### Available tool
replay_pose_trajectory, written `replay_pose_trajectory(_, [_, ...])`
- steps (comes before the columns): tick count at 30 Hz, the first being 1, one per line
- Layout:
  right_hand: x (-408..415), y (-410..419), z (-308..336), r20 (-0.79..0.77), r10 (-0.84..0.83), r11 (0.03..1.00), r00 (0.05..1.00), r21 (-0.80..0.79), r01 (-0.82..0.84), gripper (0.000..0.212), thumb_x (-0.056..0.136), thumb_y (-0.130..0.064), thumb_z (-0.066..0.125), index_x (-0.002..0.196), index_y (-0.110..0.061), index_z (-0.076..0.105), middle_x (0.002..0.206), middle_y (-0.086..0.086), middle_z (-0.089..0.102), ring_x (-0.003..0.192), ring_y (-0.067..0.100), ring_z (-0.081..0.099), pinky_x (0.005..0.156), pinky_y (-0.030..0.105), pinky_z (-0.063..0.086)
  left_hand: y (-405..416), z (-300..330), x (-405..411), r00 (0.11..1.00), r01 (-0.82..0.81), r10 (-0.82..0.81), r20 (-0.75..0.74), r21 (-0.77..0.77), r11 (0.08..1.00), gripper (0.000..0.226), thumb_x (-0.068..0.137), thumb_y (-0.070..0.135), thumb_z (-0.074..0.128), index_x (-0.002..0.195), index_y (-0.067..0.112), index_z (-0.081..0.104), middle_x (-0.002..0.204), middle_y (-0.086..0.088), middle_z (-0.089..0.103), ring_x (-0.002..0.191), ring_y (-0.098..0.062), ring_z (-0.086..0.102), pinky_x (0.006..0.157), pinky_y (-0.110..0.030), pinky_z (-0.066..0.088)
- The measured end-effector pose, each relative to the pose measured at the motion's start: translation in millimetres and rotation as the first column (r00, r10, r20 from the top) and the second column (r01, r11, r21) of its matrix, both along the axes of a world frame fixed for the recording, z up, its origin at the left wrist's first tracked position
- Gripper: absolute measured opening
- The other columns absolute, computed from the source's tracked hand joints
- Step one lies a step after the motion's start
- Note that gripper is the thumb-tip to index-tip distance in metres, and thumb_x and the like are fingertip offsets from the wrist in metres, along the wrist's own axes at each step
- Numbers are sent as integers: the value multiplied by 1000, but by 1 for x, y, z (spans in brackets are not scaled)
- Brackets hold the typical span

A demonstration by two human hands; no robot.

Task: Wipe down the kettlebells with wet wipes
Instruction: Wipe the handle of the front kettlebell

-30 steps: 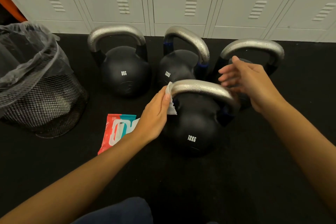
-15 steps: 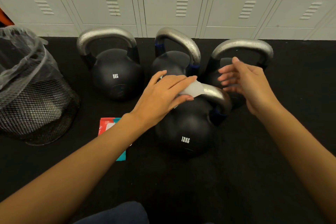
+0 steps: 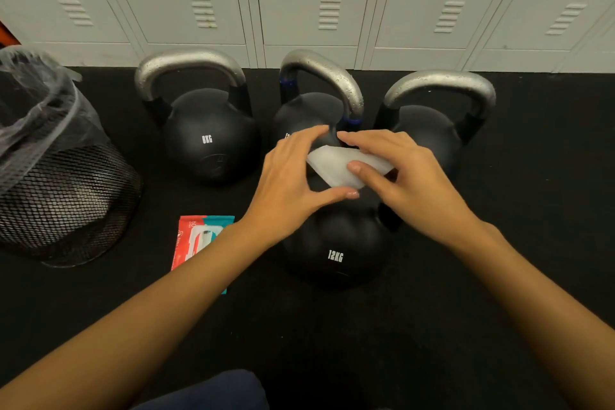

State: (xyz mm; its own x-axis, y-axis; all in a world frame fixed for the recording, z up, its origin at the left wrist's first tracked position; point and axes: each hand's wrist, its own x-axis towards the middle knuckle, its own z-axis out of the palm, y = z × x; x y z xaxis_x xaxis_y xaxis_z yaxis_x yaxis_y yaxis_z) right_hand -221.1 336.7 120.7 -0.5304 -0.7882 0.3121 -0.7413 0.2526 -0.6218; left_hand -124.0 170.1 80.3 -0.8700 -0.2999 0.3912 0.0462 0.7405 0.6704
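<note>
Several black kettlebells with silver handles stand on the black floor. The nearest one, marked 12KG (image 3: pixel 336 243), has its handle hidden under my hands. A white wet wipe (image 3: pixel 332 165) lies folded over that handle. My left hand (image 3: pixel 293 183) holds the wipe's left side between thumb and fingers. My right hand (image 3: pixel 399 176) pinches its right side with the thumb on top. Behind stand an 8KG kettlebell (image 3: pixel 209 140), a middle kettlebell (image 3: pixel 309 110) with water drops on its handle, and a right kettlebell (image 3: pixel 432 130).
A black mesh bin (image 3: pixel 63 196) lined with a clear bag stands at the left. A red and teal wet wipe pack (image 3: pixel 196 236) lies on the floor, partly under my left forearm. Grey lockers (image 3: pixel 319 3) line the back wall.
My right hand has come down from hovering over the right kettlebell and taken hold of the wipe. My left hand has slid the wipe along the handle toward the middle.
</note>
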Motion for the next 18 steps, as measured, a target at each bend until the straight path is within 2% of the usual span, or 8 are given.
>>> replay_pose_trajectory(2, [-5, 6, 0, 11, 13, 999, 1000, 34, -13, 37, 98, -23, 59, 134, -29, 60, 130, -16, 60, 120, 2, 46, 103, 15, 34, -11, -11, 10, 998, -47, 44, 53, 44, 998, 85, 65, 62, 72, 136, 28, 40, 125, 18, 42, 117, -3, 38, 101, -29, 34])
replay_pose_trajectory(5, [-9, 13, -1, 41, -35, 999, 999, 6, 35, 28, 97, -21, 60, 123, -30, 68, 122, -19, 63, 118, 2, 50, 104, 30, 40, -24, -26, 23, 986, -108, 100, 130, 58, 992, 72, 72, 50, 76, 133, 26, 46, 118, 17, 46, 113, -6, 42, 101, -37, 39])
replay_pose_trajectory(8, [-4, 8, 2, 47, -114, 993, 992, -33, 115, 17, 94, -21, 62, 107, -25, 72, 108, -15, 68, 105, 6, 57, 95, 38, 46, -28, -29, 25, 984, -126, 112, 142, 89, 988, 57, 81, 34, 73, 132, 22, 51, 116, 16, 51, 114, -9, 46, 102, -36, 39])
replay_pose_trajectory(9, [-1, 2, 4, 2, -145, 989, 989, -16, 145, 13, 95, -28, 61, 102, -24, 71, 102, -13, 68, 99, 8, 58, 90, 38, 47, -28, -27, 25, 983, -126, 111, 143, 100, 987, 55, 82, 31, 72, 132, 20, 52, 115, 15, 51, 115, -9, 47, 102, -32, 39])
replay_pose_trajectory(12, [12, -18, 10, -167, -182, 977, 969, 79, 197, 26, 95, -46, 56, 96, -22, 62, 95, -7, 66, 89, 15, 59, 77, 39, 47, -27, -25, 23, 984, -119, 98, 146, 145, 982, 53, 83, 25, 72, 132, 17, 52, 115, 12, 54, 113, -8, 51, 100, -25, 39])
replay_pose_trajectory(15, [19, -36, 9, -309, -107, 979, 945, 134, 154, 26, 98, -44, 52, 104, -18, 56, 98, -3, 64, 88, 22, 58, 69, 40, 46, -27, -25, 23, 984, -120, 97, 149, 151, 981, 53, 83, 25, 71, 132, 17, 52, 119, 6, 58, 111, -6, 51, 96, -18, 36])
replay_pose_trajectory(18, [22, -53, 1, -472, 1, 983, 882, 161, 85, 23, 96, -35, 57, 107, -14, 57, 97, 3, 65, 85, 26, 61, 61, 32, 36, -26, -25, 23, 984, -116, 94, 150, 143, 983, 51, 84, 24, 70, 131, 17, 52, 118, 8, 58, 110, -3, 51, 93, -12, 34])
